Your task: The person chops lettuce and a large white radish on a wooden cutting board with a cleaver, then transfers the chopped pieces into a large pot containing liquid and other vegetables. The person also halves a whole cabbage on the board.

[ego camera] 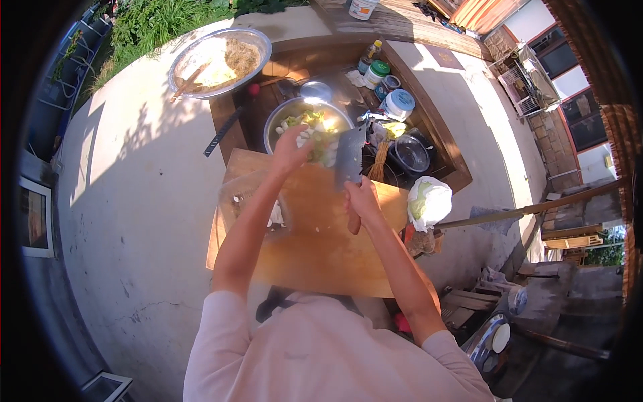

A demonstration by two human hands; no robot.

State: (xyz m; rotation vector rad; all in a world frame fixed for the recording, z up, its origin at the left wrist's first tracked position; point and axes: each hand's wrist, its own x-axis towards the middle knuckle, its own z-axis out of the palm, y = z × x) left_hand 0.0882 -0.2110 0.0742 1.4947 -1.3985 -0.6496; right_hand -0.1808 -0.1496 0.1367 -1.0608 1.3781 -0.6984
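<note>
My right hand (362,201) grips the wooden handle of a cleaver (350,155), whose wide blade stands up beside the right rim of a metal bowl. My left hand (294,151) is over the near left part of that metal bowl (268,120), its fingers apart; I see nothing held in it. White and yellow-green chopped vegetable pieces (321,131) lie in the bowl, some blurred near the blade. Below both hands lies a wooden cutting board (331,251) with a few small scraps. A clear plastic tray (244,193) with white bits is partly behind my left forearm.
A large metal basin (261,65) of pale and brown food stands at the far left. Jars (399,103), a bottle (370,55), a dark bowl (409,153) and a straw whisk (380,163) line the right. A bagged vegetable (429,202) touches the board's right side. A dark knife (221,134) lies left.
</note>
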